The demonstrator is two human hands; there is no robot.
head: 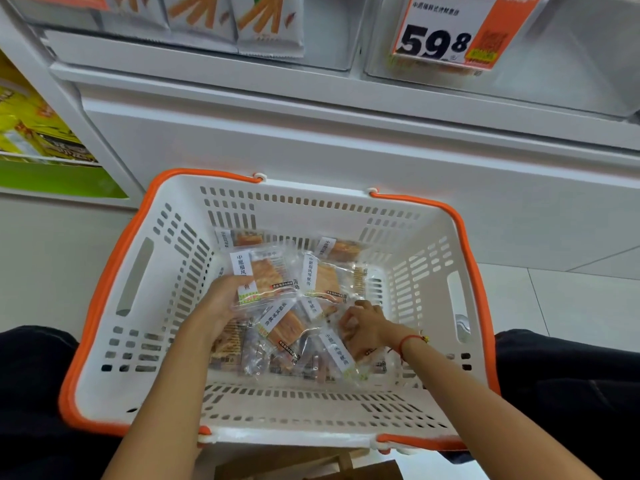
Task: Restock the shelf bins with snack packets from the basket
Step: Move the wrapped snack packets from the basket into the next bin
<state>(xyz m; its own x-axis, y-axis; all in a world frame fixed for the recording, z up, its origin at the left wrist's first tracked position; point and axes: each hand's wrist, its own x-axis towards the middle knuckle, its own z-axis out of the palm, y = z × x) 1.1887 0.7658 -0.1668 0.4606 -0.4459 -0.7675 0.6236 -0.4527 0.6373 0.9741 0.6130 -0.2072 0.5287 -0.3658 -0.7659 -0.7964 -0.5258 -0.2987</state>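
Note:
A white basket (pixel 145 306) with an orange rim stands on the floor in front of me. Several clear snack packets (pixel 325 278) with orange strips and white labels lie on its bottom. My left hand (pixel 221 299) is inside the basket and holds a packet (pixel 263 275) by its lower left edge, lifted above the pile. My right hand (pixel 363 327) reaches into the right side of the pile, fingers curled round another packet (pixel 341 355). Clear shelf bins (pixel 194 60) sit above, the left one holding grey packets (pixel 266 26) printed with orange sticks.
A white shelf base (pixel 311 133) rises behind the basket. An orange price tag (pixel 450 32) reading 59.8 hangs on the upper right bin. Yellow and green goods (pixel 34 133) fill the shelf at left. My dark-clothed knees (pixel 31 375) flank the basket; a brown box (pixel 304 465) lies below.

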